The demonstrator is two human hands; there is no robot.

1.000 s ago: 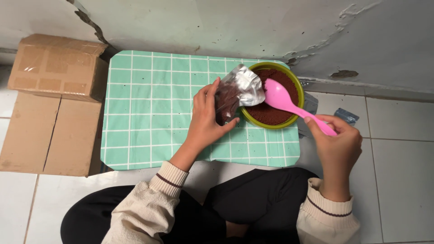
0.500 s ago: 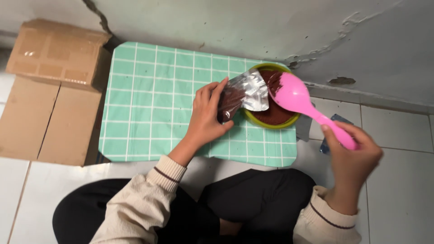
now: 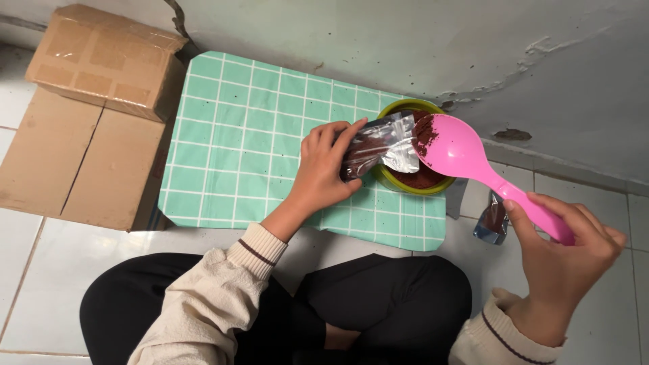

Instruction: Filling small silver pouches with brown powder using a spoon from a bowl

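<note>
The left hand [image 3: 318,172] grips a part-filled clear pouch [image 3: 378,145] tilted over the green bowl [image 3: 405,108] on the tabletop [image 3: 250,135], while right-hand fingers [image 3: 561,236] clasp the pink spoon [image 3: 460,152] with brown powder at its mouth; much powder remains.

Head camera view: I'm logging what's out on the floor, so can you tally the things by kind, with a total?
Cardboard boxes: 2, a small box on a larger box
Foil pouches: 2, one in the left hand, one on the floor
Pink spoon: 1
Green bowl: 1
Green checked table: 1
Total: 7
</note>
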